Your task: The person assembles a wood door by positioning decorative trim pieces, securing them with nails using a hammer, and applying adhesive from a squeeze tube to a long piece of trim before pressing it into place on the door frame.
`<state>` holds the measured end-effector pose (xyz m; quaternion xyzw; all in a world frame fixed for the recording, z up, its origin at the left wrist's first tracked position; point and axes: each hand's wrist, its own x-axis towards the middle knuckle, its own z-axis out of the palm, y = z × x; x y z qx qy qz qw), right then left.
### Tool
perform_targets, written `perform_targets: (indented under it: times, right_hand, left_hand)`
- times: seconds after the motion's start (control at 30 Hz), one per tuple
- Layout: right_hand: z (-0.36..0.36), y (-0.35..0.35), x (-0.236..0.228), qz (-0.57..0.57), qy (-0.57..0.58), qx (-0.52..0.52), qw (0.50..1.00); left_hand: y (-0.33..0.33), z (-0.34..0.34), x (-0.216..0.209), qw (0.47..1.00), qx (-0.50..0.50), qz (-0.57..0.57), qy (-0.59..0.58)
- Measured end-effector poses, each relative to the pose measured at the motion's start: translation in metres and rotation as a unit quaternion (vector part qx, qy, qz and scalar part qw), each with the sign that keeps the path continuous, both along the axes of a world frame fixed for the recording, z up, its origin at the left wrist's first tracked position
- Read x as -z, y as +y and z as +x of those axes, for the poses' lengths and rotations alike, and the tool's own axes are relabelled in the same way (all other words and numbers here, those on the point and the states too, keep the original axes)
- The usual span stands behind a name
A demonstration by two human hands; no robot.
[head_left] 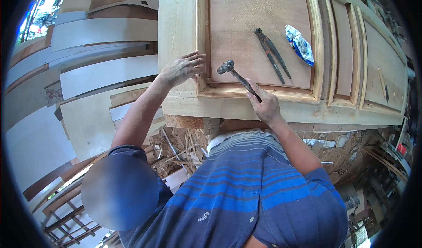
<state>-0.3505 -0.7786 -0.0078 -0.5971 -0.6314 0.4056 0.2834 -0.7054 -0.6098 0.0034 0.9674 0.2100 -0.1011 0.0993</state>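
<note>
A wooden door panel [178, 37] with raised moulding frames lies flat before me. My left hand [182, 70] rests at the left strip of moulding [201, 28], its fingers stretched out over the wood and slightly apart. Anything small under the fingertips is hidden. My right hand [266, 105] grips a hammer [239, 78] by its dark handle, above the lower moulding. The hammer's metal head points up and left, apart from my left hand. Inside the recessed panel lie dark pincers [271, 54] with long handles. To their right sits a crumpled blue and white packet [300, 45].
Stacked boards [110, 74] fill the left side. Wood scraps and offcuts [182, 149] litter the floor below the door. A thin stick and a dark slim tool [386, 92] lie on the door's far-right panel. Sawdust [263, 8] covers part of the main panel.
</note>
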Motion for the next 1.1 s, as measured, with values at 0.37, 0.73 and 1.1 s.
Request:
perform_targets:
  times: [0.37, 0.73, 1.1]
  right_hand:
    - [0.043, 0.002, -0.008, 0.136, -0.166, 0.030, 0.976]
    - [0.064, 0.010, 0.011, 0.156, -0.213, -0.004, 0.964]
    - [0.061, 0.054, -0.001, 0.172, -0.204, 0.062, 0.962]
  left_hand:
    - [-0.084, 0.003, -0.015, 0.921, -0.377, 0.005, -0.102]
    - [-0.158, 0.056, 0.022, 0.693, -0.662, -0.041, -0.283]
    - [-0.115, 0.048, 0.014, 0.654, -0.660, -0.039, -0.367]
